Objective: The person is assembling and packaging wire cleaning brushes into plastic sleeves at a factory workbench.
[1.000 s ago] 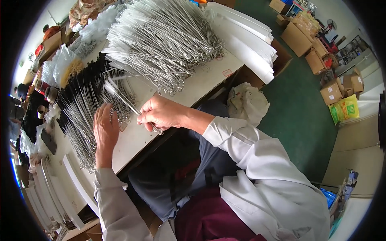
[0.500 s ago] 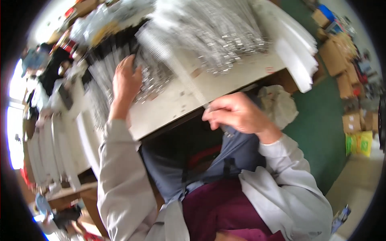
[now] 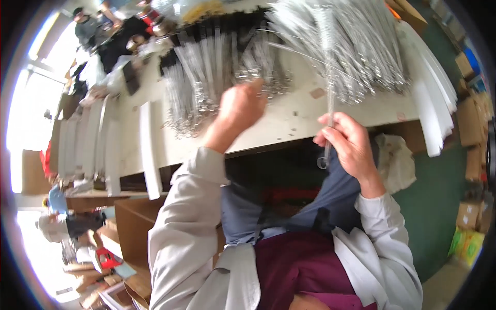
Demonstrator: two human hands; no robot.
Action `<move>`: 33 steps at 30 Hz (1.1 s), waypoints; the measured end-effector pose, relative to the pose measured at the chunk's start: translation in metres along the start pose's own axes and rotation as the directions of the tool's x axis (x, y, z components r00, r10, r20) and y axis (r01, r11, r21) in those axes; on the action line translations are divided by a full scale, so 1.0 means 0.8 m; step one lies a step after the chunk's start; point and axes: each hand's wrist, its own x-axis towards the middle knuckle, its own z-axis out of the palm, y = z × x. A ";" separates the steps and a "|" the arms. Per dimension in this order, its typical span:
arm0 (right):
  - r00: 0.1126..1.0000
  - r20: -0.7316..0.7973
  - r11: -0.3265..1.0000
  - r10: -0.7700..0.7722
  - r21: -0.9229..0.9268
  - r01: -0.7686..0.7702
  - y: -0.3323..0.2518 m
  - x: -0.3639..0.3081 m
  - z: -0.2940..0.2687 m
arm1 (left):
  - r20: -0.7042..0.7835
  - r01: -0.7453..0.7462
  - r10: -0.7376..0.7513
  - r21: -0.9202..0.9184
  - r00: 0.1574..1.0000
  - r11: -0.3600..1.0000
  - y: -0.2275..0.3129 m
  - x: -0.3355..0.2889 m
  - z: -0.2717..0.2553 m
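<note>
Pinching a slim wire brush [image 3: 329, 88] low on its stem, between thumb and fingers of the right hand [image 3: 349, 144], right at the near edge of the worktop [image 3: 310, 113]! Looped end nearest, out past that edge over the lap [image 3: 310, 217]; long axis straight away from the body, bristles toward the far edge, against the pale brush pile [image 3: 361, 57]. Knuckles out to the right, wrist low. Farther in, reaching forward and rightward with the left hand [image 3: 242, 106], blurred, fingers curled beside the dark-bristled brushes [image 3: 201, 72]; impossible to tell whether gripping any.
</note>
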 end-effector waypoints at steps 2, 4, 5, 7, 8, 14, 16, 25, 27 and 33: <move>0.997 -0.065 0.995 -0.029 -0.093 0.023 -0.004 -0.007 -0.005 | -0.029 -0.041 0.037 -0.129 0.999 0.991 0.012 -0.008 -0.001; 0.999 -0.041 0.998 -0.016 -0.056 0.014 -0.001 -0.004 -0.004 | -0.134 -0.080 0.061 -0.144 0.989 0.986 -0.002 -0.022 -0.015; 1.000 -0.030 1.000 0.003 -0.019 -0.004 0.001 -0.004 -0.005 | -0.212 -0.034 0.004 -0.136 0.977 0.990 -0.013 -0.030 -0.025; 0.999 -0.045 1.000 -0.016 0.024 0.017 0.012 -0.001 -0.003 | -0.255 0.071 -0.098 -0.113 0.962 0.991 -0.043 -0.033 -0.053; 0.997 -0.061 0.997 -0.042 0.070 0.046 0.014 0.001 0.001 | -0.297 0.118 -0.148 -0.116 0.943 0.986 -0.057 -0.036 -0.072; 0.989 -0.115 0.987 0.095 0.143 -0.078 0.018 0.011 0.015 | -0.258 0.294 -0.335 -0.185 0.906 0.938 -0.143 -0.034 -0.098; 0.988 -0.108 0.986 0.114 0.135 -0.099 0.015 0.012 0.028 | -0.165 0.268 -0.286 -0.120 0.944 0.956 -0.147 -0.027 -0.095; 0.963 -0.089 0.959 0.255 0.149 -0.241 0.031 0.014 0.050 | -0.126 0.212 -0.208 0.021 0.970 0.977 -0.150 -0.017 -0.126; 0.959 -0.056 0.945 0.279 0.192 -0.264 0.043 0.018 0.056 | -0.154 0.216 -0.210 0.022 0.966 0.976 -0.137 -0.012 -0.112; 0.969 -0.024 0.957 0.245 0.166 -0.237 0.054 0.023 0.074 | -0.051 0.215 -0.213 0.037 0.976 0.976 -0.152 0.004 -0.087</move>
